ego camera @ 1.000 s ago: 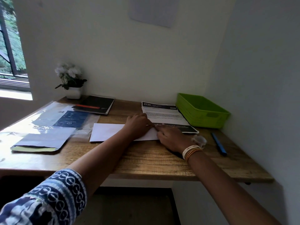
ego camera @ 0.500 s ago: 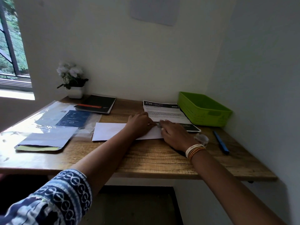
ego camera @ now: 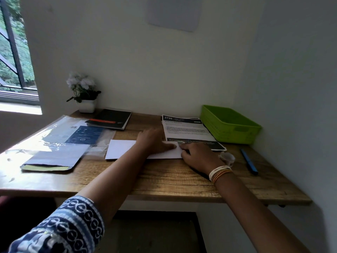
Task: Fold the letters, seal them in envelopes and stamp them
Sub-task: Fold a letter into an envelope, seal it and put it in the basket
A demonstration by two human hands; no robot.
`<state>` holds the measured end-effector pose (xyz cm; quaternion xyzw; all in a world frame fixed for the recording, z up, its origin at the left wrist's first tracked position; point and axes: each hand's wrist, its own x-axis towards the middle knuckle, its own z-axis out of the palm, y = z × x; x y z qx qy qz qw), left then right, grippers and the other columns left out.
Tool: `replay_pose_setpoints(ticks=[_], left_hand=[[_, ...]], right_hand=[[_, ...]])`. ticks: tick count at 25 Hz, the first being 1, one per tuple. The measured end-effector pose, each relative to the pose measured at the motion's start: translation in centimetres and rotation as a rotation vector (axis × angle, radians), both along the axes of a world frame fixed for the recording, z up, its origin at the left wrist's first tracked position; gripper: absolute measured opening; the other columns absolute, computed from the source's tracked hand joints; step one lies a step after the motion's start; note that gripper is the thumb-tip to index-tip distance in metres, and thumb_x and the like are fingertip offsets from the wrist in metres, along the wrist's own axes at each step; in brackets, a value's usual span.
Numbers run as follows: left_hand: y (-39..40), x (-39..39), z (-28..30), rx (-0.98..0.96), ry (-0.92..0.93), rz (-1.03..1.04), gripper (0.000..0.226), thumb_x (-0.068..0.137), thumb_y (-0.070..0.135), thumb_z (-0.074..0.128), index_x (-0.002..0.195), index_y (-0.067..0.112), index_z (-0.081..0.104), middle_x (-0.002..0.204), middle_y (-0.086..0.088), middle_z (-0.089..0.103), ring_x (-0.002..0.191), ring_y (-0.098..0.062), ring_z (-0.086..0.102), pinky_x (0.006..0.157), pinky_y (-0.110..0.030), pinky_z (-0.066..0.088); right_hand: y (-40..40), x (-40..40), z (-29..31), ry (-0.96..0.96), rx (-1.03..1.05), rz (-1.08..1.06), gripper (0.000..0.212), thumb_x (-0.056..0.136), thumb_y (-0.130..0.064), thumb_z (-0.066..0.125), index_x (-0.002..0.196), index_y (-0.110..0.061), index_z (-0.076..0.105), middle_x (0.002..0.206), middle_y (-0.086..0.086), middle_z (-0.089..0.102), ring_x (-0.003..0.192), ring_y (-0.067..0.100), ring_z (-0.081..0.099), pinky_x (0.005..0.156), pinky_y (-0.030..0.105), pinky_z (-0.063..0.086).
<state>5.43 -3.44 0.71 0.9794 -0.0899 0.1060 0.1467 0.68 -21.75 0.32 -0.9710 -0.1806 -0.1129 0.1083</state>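
Both hands are down on the white envelope (ego camera: 120, 149), which lies flat near the middle of the bench (ego camera: 164, 178). The left hand (ego camera: 155, 141) rests across it with fingers stretched out flat, pinning the paper. The right hand (ego camera: 197, 157) sits at the envelope's right end with its fingers bent down onto the corner; whether it pinches something there or only presses I cannot tell, as the spot is small and blurred.

What could slip from here, I would judge: if the left hand eases off, the envelope could skate on the smooth wood and whatever is being pressed at that corner would land crooked. The envelope's far right corner also overlaps the printed letter (ego camera: 184, 130) behind it, so a push forward might drag that sheet along.

Room is tight to the right. A tape roll (ego camera: 227, 158) sits just beside the right wrist, the blue pen (ego camera: 249, 164) beyond it near the wall, and the green tray (ego camera: 229, 125) fills the back corner. A backward sweep of the wrist could knock the roll. To the left, a clear plastic sleeve (ego camera: 60, 136) lies near the envelope's left end. The front strip of bench towards the edge offers the freest space.
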Motion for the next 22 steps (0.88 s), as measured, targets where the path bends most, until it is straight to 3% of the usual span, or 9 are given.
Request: replay_pose_setpoints(ticks=[2,5,10,14,17,20,22], left_hand=[[0.6,0.2,0.3,0.002,0.083,0.069,0.077,0.061,0.08,0.061,0.108,0.02,0.057,0.109,-0.001,0.063,0.101,-0.024,0.06,0.088,-0.041,0.05],[0.9,0.3,0.2,0.001,0.099,0.092,0.072,0.058,0.082,0.061,0.094,0.019,0.058,0.09,0.001,0.059,0.088,-0.021,0.059,0.075,-0.034,0.05],[1.8,1.0,0.9,-0.238,0.138,0.028,0.046,0.078,0.056,0.066,0.062,0.013,0.059,0.062,-0.002,0.054,0.069,-0.025,0.056,0.059,-0.027,0.037],[3.4,2.1,1.2,-0.728,0.054,0.17,0.041,0.083,0.038,0.068,0.087,-0.003,0.07,0.087,-0.027,0.066,0.084,-0.04,0.064,0.052,-0.027,0.037],[3.7,2.4,0.9,-1.083,0.134,0.283,0.036,0.083,0.027,0.07,0.102,-0.003,0.067,0.098,-0.02,0.066,0.09,-0.034,0.064,0.075,-0.034,0.052],[3.6,2.2,0.9,-1.295,0.192,0.344,0.031,0.087,0.011,0.061,0.108,-0.011,0.061,0.085,-0.019,0.059,0.077,-0.031,0.06,0.074,-0.036,0.048],[3.6,1.9,1.2,-1.422,0.244,0.358,0.03,0.09,0.004,0.051,0.117,-0.009,0.055,0.091,-0.018,0.056,0.081,-0.029,0.056,0.077,-0.037,0.046]], right_hand=[[-0.2,0.1,0.0,0.018,0.013,-0.003,0.047,0.093,-0.03,0.041,0.138,-0.02,0.05,0.133,0.011,0.059,0.119,0.025,0.057,0.1,0.037,0.047],[0.0,0.2,-0.2,0.05,0.027,-0.006,0.047,0.095,-0.028,0.04,0.141,-0.021,0.047,0.137,0.01,0.056,0.122,0.025,0.055,0.103,0.038,0.045],[0.2,0.2,-0.1,-0.003,0.107,-0.04,0.042,0.094,-0.024,0.043,0.135,-0.012,0.047,0.138,0.012,0.051,0.122,0.026,0.051,0.101,0.038,0.043],[0.9,0.1,0.5,-0.053,0.39,-0.113,0.053,0.094,-0.024,0.054,0.142,-0.009,0.036,0.14,0.012,0.048,0.127,0.026,0.047,0.103,0.033,0.039],[1.9,0.0,1.1,-0.006,0.649,-0.16,0.05,0.094,-0.025,0.055,0.14,-0.011,0.038,0.125,0.01,0.058,0.109,0.023,0.058,0.09,0.03,0.045],[3.8,-0.2,1.3,0.35,1.156,-0.134,0.037,0.096,-0.026,0.052,0.126,-0.005,0.05,0.11,0.016,0.065,0.089,0.028,0.066,0.077,0.038,0.056],[4.8,-0.7,1.4,0.526,1.209,-0.069,0.035,0.096,-0.028,0.052,0.118,-0.002,0.056,0.103,0.016,0.067,0.086,0.028,0.066,0.068,0.035,0.055]])
